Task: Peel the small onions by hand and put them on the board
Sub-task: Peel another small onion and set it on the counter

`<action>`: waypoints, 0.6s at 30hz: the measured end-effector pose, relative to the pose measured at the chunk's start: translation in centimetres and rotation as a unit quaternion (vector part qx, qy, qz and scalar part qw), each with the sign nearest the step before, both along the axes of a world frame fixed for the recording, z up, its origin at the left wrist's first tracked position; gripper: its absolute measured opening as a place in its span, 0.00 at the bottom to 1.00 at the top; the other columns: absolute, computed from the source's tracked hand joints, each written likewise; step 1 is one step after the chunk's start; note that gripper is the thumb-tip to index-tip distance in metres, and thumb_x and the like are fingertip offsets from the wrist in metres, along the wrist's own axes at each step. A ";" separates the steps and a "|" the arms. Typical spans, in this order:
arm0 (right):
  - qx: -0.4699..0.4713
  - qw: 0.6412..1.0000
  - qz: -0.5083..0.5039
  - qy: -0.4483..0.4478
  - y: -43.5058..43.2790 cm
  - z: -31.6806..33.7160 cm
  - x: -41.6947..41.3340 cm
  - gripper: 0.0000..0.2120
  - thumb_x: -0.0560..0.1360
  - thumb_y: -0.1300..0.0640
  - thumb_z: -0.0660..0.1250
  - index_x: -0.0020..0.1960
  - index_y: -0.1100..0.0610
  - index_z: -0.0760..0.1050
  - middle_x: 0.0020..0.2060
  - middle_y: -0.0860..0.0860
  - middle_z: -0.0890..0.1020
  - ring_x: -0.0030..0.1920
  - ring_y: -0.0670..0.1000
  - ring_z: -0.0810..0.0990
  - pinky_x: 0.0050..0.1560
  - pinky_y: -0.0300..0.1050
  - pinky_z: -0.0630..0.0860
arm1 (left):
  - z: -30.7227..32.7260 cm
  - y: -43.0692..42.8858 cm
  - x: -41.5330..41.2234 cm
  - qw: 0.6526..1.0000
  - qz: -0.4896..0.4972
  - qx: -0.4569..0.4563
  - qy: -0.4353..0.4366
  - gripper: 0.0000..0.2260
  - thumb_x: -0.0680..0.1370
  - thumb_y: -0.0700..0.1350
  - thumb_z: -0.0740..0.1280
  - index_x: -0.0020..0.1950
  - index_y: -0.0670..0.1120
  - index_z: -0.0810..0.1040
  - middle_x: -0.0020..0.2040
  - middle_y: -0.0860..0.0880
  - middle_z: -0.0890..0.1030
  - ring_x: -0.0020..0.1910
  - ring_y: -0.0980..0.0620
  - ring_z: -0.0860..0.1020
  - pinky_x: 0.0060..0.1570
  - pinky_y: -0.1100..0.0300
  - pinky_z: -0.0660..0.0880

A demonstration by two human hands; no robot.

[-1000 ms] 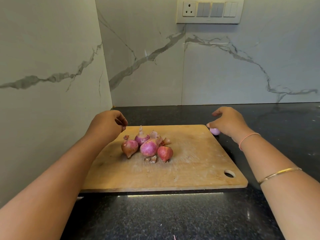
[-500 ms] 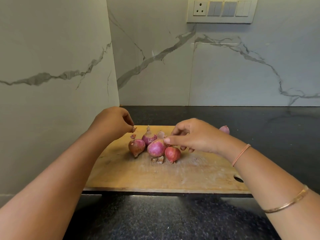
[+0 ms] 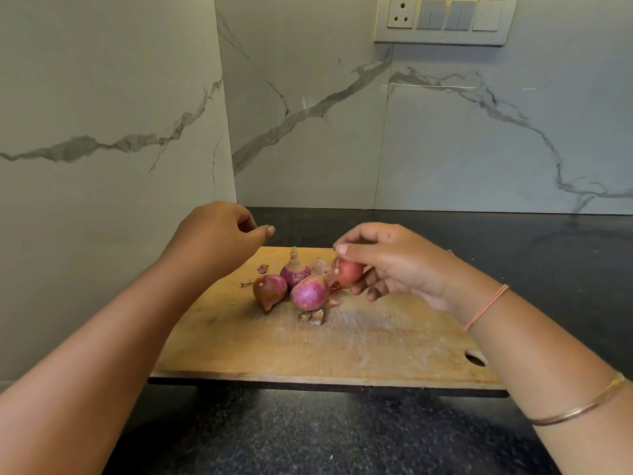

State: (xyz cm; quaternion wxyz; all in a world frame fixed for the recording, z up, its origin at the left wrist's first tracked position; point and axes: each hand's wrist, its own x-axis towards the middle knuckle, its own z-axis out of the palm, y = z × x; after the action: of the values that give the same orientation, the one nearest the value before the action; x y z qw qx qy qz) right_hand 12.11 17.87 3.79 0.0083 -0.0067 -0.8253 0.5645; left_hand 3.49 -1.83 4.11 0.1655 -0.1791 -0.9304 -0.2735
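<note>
A wooden cutting board (image 3: 342, 347) lies on the black counter. Three unpeeled small onions rest near its far middle: a brownish onion (image 3: 269, 290) on the left, a purple onion with a dry stalk (image 3: 295, 271) behind it, and a pink onion (image 3: 309, 293) in front. My right hand (image 3: 394, 265) holds a reddish onion (image 3: 348, 271) in its fingers just above the board, right of the pile. My left hand (image 3: 219, 238) hovers above the board's far left corner, fingers loosely curled and holding nothing. A peeled onion at the far right edge is almost hidden behind my right hand.
Dry skin scraps (image 3: 312, 316) lie in front of the pile and another scrap (image 3: 262, 268) to its left. Marble walls stand behind and to the left. A switch panel (image 3: 442, 18) is high on the back wall. The black counter (image 3: 308, 437) stretches toward me.
My right hand came from the board's far right edge to the pile, took hold of the reddish onion and lifted it. My left hand stayed near the far left corner.
</note>
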 end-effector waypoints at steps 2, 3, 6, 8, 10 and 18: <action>-0.083 0.997 -0.005 0.009 -0.1 0.1 0.0 0.06 0.78 0.59 0.64 0.52 0.60 0.77 0.40 0.58 0.81 0.31 0.51 0.79 0.31 0.39 0.77 | 0.1 -0.2 0.6 0.996 -0.050 0.073 0.018 0.03 0.76 0.48 0.68 0.44 0.50 0.78 0.39 0.53 0.79 0.39 0.56 0.76 0.36 0.63 0.72; -0.114 0.993 -0.002 0.010 -0.2 0.1 0.0 0.07 0.79 0.60 0.63 0.52 0.60 0.78 0.40 0.58 0.81 0.31 0.51 0.79 0.32 0.40 0.78 | 0.1 -0.3 0.9 0.991 -0.076 0.113 0.017 0.02 0.75 0.45 0.69 0.43 0.51 0.79 0.40 0.54 0.80 0.41 0.57 0.77 0.39 0.64 0.74; -0.184 0.983 0.010 0.000 -0.4 0.0 -0.1 0.09 0.79 0.60 0.62 0.54 0.63 0.77 0.42 0.61 0.81 0.33 0.52 0.80 0.35 0.41 0.80 | -0.3 -0.3 1.4 0.967 -0.148 0.204 -0.030 0.06 0.74 0.41 0.70 0.42 0.53 0.80 0.41 0.53 0.82 0.40 0.55 0.80 0.42 0.65 0.78; -0.208 0.978 0.019 -0.004 -0.5 -0.1 -0.2 0.10 0.78 0.61 0.63 0.56 0.64 0.77 0.43 0.62 0.81 0.34 0.53 0.80 0.38 0.42 0.81 | -0.7 0.1 1.7 0.952 -0.188 0.238 -0.054 0.05 0.72 0.41 0.71 0.43 0.52 0.81 0.41 0.52 0.83 0.40 0.53 0.82 0.42 0.63 0.80; -0.226 0.973 0.037 -0.001 -0.4 -0.1 -0.2 0.10 0.77 0.64 0.63 0.57 0.64 0.77 0.44 0.62 0.82 0.36 0.53 0.82 0.41 0.44 0.81 | -1.0 0.5 1.9 0.941 -0.222 0.246 -0.069 0.06 0.68 0.45 0.73 0.44 0.51 0.81 0.40 0.52 0.84 0.40 0.55 0.82 0.43 0.63 0.80; -0.211 0.974 0.077 0.029 -1.0 -0.1 0.0 0.19 0.69 0.68 0.69 0.60 0.62 0.74 0.44 0.59 0.84 0.40 0.52 0.82 0.46 0.44 0.82 | -1.8 1.3 2.4 0.918 -0.289 0.263 -0.066 0.12 0.64 0.48 0.72 0.47 0.50 0.81 0.45 0.52 0.84 0.44 0.57 0.82 0.43 0.65 0.78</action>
State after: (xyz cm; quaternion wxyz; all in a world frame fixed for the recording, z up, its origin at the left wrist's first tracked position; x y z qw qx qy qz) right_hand 12.12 16.86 3.67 -0.0133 0.0718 -0.6851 0.7248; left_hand 5.90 -0.52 2.34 0.0584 -0.3721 -0.7414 -0.5554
